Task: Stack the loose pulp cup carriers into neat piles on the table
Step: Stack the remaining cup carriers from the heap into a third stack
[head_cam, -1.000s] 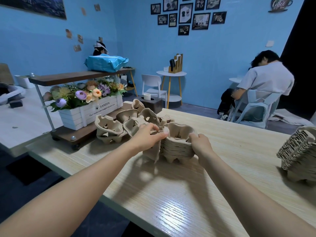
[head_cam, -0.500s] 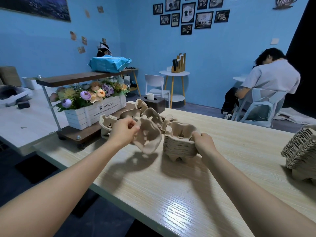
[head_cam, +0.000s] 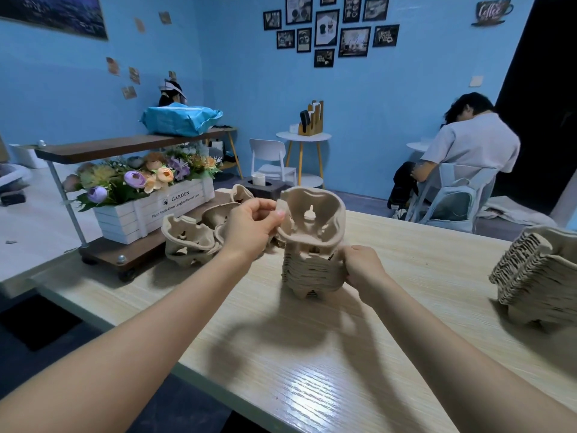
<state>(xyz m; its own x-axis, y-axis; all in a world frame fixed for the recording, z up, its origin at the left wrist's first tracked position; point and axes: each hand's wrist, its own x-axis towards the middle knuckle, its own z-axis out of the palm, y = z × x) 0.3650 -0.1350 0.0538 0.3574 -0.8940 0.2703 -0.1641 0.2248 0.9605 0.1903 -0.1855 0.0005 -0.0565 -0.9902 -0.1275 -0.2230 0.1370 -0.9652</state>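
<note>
While my left hand (head_cam: pixel 249 228) pinches the rim of one carrier (head_cam: pixel 312 218) and holds it tilted over the pile (head_cam: pixel 309 270), my right hand (head_cam: pixel 362 265) grips the pile's right side to steady it. The carrier's near edge looks to be touching the pile top; its far edge is raised, cups facing me, so it isn't nested yet. The pile stands on the table (head_cam: pixel 312 370) directly between my hands.

Loose carriers (head_cam: pixel 187 235) lie in a heap just left of my left hand, beyond its knuckles, partly hidden behind it; I can't count them. A second pile (head_cam: pixel 537 276) sits well off to the right of my right hand, leaning a bit. A flower box (head_cam: pixel 153 210) on a small shelf stands beyond the loose heap, far left of both hands.

Risks, as I judge them: the carrier is cocked, so if I push it down before the cups line up it will jam or sit crooked and the pile will not be neat. A pinch on one rim only means it could twist or slip. The pile is tall on small feet; a hard press on the left side could tip it toward my right hand.
</note>
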